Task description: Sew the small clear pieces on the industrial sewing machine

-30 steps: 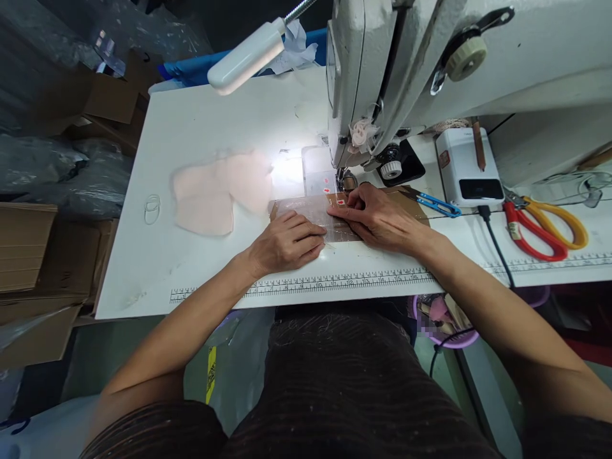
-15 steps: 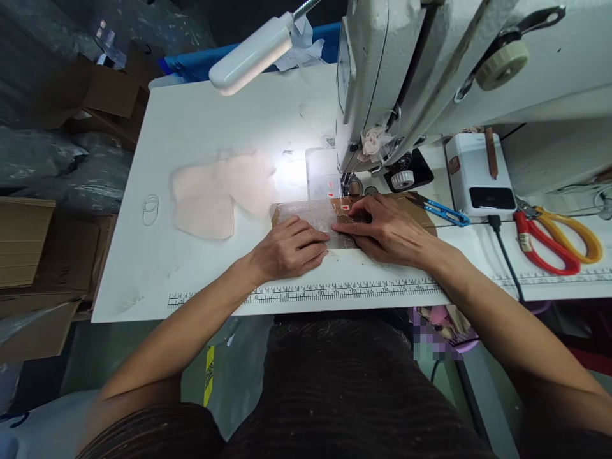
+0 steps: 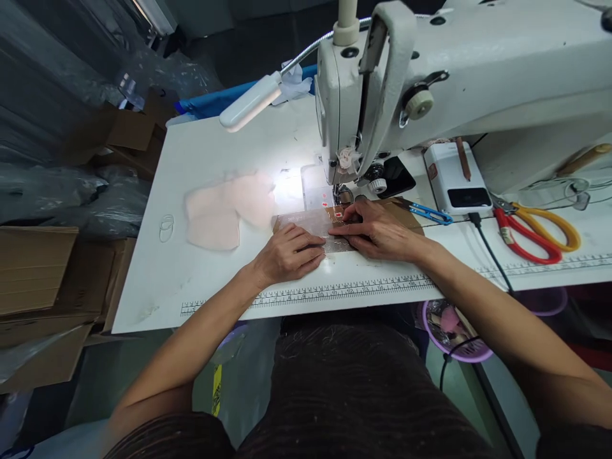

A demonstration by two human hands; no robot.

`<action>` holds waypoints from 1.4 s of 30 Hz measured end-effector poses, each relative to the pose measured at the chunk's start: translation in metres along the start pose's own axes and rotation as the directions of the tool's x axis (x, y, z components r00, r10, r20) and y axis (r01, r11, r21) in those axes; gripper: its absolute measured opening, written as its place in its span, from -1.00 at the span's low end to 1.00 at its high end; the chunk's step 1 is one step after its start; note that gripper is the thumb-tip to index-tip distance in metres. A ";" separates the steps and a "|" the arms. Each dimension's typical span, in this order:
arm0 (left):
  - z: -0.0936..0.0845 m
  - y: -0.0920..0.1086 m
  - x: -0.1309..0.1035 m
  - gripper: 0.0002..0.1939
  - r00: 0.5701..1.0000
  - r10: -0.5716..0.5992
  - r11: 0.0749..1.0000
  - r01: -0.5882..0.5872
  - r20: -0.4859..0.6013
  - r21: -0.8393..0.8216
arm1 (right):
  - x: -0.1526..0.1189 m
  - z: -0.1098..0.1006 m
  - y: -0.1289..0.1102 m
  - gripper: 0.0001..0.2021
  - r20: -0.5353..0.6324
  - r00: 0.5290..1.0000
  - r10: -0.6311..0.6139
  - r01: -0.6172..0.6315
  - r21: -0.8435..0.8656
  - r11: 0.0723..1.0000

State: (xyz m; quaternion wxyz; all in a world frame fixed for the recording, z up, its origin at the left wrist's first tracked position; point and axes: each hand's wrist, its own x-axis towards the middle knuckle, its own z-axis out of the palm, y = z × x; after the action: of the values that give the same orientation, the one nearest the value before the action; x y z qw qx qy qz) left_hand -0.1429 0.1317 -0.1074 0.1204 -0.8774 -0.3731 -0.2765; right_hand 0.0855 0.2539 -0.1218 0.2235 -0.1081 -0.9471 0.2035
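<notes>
My left hand (image 3: 292, 254) lies nearly flat, its fingertips pressing on a translucent sheet (image 3: 303, 221). That sheet rests over a brown piece (image 3: 405, 218) that looks like card, lying on the sewing machine bed. My right hand (image 3: 375, 231) is on the brown piece, index finger stretched out over the sheet's right end, other fingers slightly bent. Just beyond its fingertips is the presser foot (image 3: 338, 194) of the white sewing machine (image 3: 331, 95). A small red mark (image 3: 338, 215) shows between the foot and my right fingers. What lies under my palms is hidden.
Pale pink fabric pieces (image 3: 213, 220) lie on the white table (image 3: 157, 274) at left. A lamp (image 3: 251, 103) hangs above. Blue thread snips (image 3: 428, 213), a white device (image 3: 456, 178) with a cable, and red-and-yellow-handled scissors (image 3: 535, 233) are at right. A purple basket (image 3: 458, 350) stands below.
The camera view has shifted, showing more of the sewing machine. Both hands stay on the sheet and brown piece in almost the same pose.
</notes>
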 end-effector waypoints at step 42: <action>0.010 -0.041 0.027 -0.68 0.914 -0.162 0.974 0.087 0.372 0.209 | 0.001 -0.002 -0.009 -0.71 0.043 0.999 0.024 -0.019 -0.104 0.994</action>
State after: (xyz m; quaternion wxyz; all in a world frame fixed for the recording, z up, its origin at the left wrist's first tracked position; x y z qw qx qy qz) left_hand -0.1528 0.1799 -0.1001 0.1087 -0.8737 -0.4692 -0.0689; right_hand 0.0846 0.2463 -0.1163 0.1944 -0.1251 -0.9598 0.1589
